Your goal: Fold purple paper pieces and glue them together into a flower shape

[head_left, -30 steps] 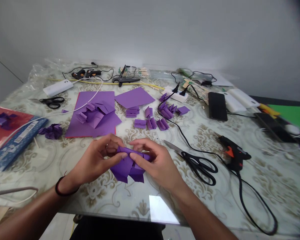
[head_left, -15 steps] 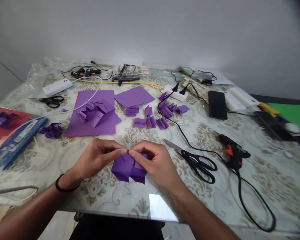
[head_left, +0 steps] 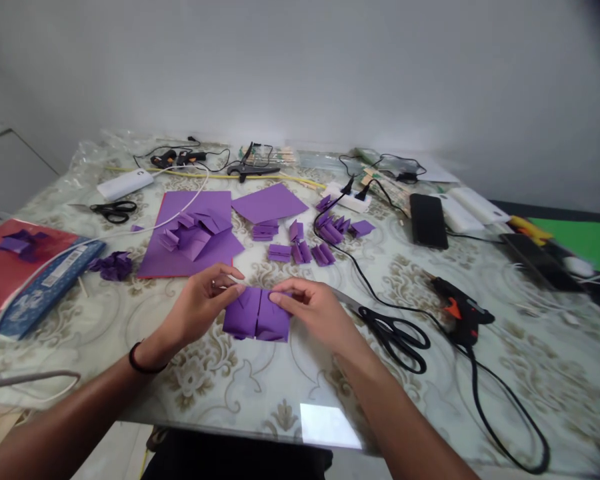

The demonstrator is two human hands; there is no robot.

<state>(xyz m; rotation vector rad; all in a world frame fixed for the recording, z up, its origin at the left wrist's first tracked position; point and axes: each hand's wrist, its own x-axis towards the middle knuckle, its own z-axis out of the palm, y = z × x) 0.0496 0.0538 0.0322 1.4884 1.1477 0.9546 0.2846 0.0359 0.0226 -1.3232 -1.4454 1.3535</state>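
A folded purple paper (head_left: 257, 317) with a slit down its middle is held just above the table in front of me. My left hand (head_left: 200, 300) pinches its upper left corner between thumb and fingers. On the opposite side, my right hand (head_left: 313, 307) is closed on the upper right edge, thumb on top. Beyond the hands lie several small folded purple pieces (head_left: 303, 252) and a purple sheet (head_left: 270, 203). Black-handled scissors (head_left: 395, 333) rest to the right of my right hand, their blade tip partly hidden behind it.
A glue gun (head_left: 463, 310) with a looping black cord lies at the right. Further back are a power strip (head_left: 347, 198), a phone (head_left: 429, 221) and small scissors (head_left: 114, 211). Crumpled purple paper (head_left: 111, 265) and a red and blue packet (head_left: 55, 280) are at the left.
My hands have moved apart from the paper's middle to its two upper sides. The paper now lies flatter and more squarely toward me. The camera view has shifted slightly.
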